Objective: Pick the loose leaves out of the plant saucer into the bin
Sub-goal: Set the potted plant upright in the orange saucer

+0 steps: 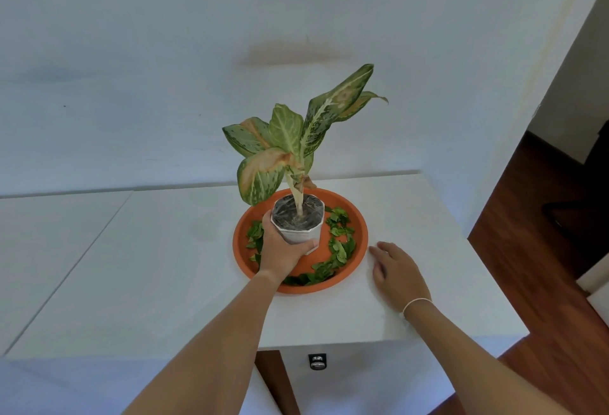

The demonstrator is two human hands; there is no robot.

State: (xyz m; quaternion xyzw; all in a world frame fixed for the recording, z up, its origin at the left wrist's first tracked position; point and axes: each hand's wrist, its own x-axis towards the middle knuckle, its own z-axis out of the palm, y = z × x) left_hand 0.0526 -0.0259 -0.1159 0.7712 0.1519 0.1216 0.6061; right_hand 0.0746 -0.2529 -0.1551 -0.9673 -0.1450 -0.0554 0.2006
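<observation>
On the white table stands an orange saucer with a white pot and its plant in the middle. Loose green leaves lie in the saucer around the pot. The left hand grasps the pot. The right hand lies flat and released on the table, just beside the saucer.

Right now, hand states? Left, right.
Left hand: closed around the white pot.
Right hand: open, flat on the table, holding nothing.
</observation>
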